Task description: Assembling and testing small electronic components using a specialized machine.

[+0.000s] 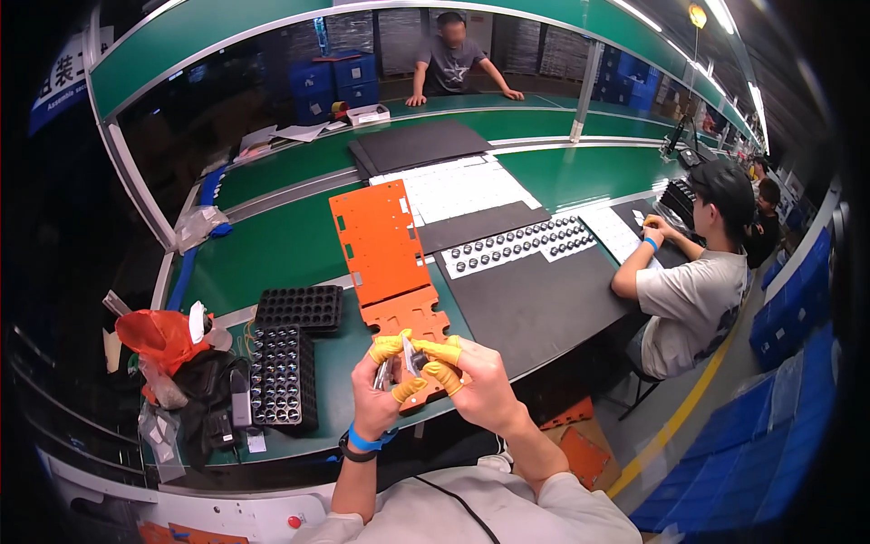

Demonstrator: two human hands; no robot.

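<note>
Both my hands wear yellow finger covers and meet above an orange jig plate (pixel 399 317) at the table's near edge. My left hand (pixel 381 381) is closed round a small shiny dark piece (pixel 384 373) whose kind I cannot make out. The fingers of my right hand (pixel 467 376) pinch a small grey, glossy piece (pixel 414 358) between the two hands. Behind them an upright orange panel (pixel 379 240) with slots leans back from the jig plate. Just left of my hands stands a black tray (pixel 283 376) filled with shiny round parts.
Another black tray (pixel 299 308) lies behind the filled one. An orange bag (pixel 159 335) and dark cloth sit at far left. Black sheets (pixel 535 304) carry white strips with round black parts (pixel 517 243). A co-worker (pixel 698 263) works at right; another person (pixel 453 59) leans on the far bench.
</note>
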